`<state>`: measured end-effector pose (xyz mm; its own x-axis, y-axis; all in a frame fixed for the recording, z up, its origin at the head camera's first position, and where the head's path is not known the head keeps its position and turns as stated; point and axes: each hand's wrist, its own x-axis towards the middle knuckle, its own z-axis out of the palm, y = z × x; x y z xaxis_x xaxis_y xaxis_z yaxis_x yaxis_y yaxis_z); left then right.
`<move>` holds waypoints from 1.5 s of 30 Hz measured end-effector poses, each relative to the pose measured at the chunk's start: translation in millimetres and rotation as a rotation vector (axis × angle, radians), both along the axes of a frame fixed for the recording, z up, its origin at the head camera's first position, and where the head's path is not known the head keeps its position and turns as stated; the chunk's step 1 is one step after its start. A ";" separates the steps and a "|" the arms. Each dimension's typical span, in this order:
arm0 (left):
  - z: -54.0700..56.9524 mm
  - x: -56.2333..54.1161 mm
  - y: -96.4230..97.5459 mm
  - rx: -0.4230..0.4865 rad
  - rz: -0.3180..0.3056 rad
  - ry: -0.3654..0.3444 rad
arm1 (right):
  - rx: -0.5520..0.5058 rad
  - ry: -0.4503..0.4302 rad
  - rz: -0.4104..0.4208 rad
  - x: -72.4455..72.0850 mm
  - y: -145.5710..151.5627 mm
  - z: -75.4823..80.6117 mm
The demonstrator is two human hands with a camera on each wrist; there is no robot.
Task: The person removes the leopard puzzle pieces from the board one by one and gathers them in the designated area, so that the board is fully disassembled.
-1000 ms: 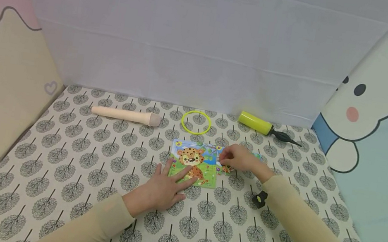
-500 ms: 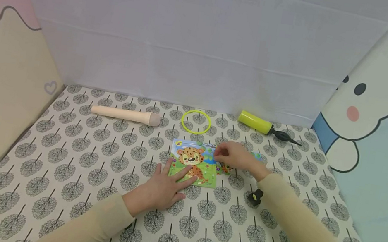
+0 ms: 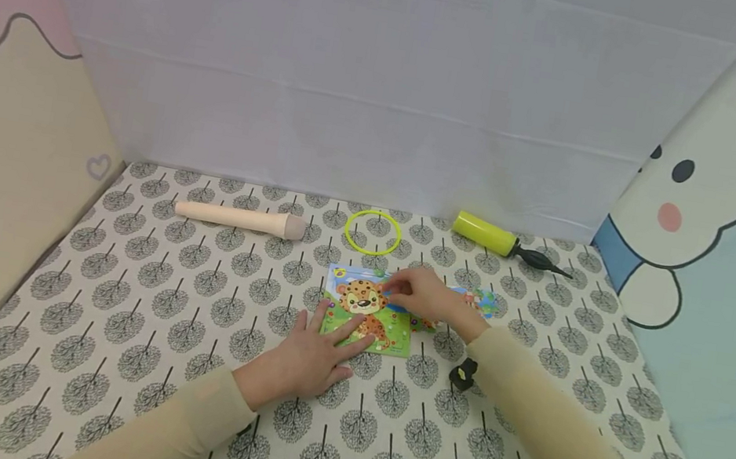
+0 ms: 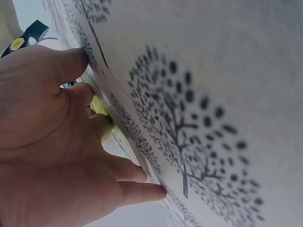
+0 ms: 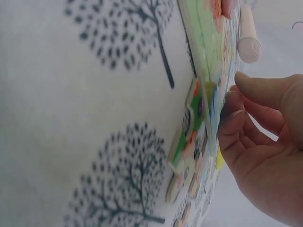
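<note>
A wooden jigsaw puzzle board (image 3: 399,343) with a cartoon leopard lies mid-table. My left hand (image 3: 309,356) rests with spread fingers over its lower left part; the left wrist view shows the fingers (image 4: 137,189) stretched out along the board's edge. Above the board's upper right is my right hand (image 3: 425,298), thumb and fingers curled toward each other. In the right wrist view these fingers (image 5: 232,127) come close over the board; I cannot tell whether they pinch a piece. Loose puzzle pieces (image 3: 482,302) lie right of the board, partly hidden under the right hand.
Along the back lie a pale pink microphone (image 3: 234,217), a yellow-green ring (image 3: 370,253) and a yellow-green hand pump (image 3: 485,233) with a black nozzle. White cloth (image 3: 389,90) hangs behind the table. The tablecloth (image 3: 177,360) has a tree print.
My right hand has moved left, from the loose pieces to over the board's upper right, uncovering more pieces behind it. The left hand has stayed in place.
</note>
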<state>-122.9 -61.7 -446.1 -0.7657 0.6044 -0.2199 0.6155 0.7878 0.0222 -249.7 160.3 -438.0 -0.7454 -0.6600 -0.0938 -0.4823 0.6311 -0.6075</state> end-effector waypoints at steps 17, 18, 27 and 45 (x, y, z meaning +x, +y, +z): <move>0.5 0.1 -0.2 -0.001 0.017 -0.017 | -0.008 -0.098 0.002 3.3 -20.8 -8.0; 0.6 0.2 -0.3 -0.001 0.023 -0.018 | -0.004 -0.099 -0.003 2.9 -21.2 -8.4; 0.5 0.4 -0.3 0.003 0.051 -0.014 | 0.014 -0.081 0.010 1.6 -20.9 -10.3; -0.1 0.1 0.0 0.000 0.054 -0.017 | -0.016 -0.152 -0.015 0.5 -24.1 -4.7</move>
<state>-122.7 -61.7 -446.2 -0.7931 0.5627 -0.2332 0.5720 0.8196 0.0322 -249.2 136.2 -442.6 -0.7331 -0.6511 -0.1964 -0.3743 0.6274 -0.6829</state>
